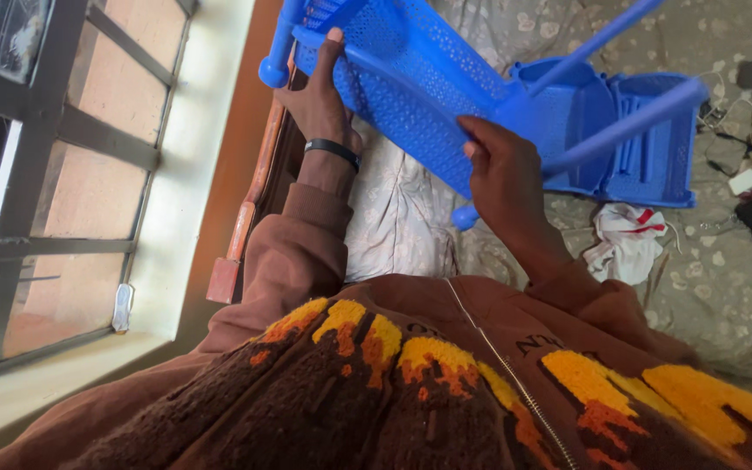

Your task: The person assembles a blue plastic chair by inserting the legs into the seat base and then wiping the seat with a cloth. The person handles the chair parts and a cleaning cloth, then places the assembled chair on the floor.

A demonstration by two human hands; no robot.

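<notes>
Overhead, both hands clasp a perforated blue plastic rack (411, 87): left hand (319, 96) curled around its edge, right hand (502, 178) pinching its frame above the bed (724, 287)

Strong daylight is admitted through the barred window (45, 174) at the left of the frame, where the sill (193, 165) is glared out. The right side is evenly lit. Straight lines are bent near the edges; focus is held throughout.

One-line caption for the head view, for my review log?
Both hands, left and right, grip a perforated blue plastic rack above a patterned bedsheet, beside a barred window.
</notes>
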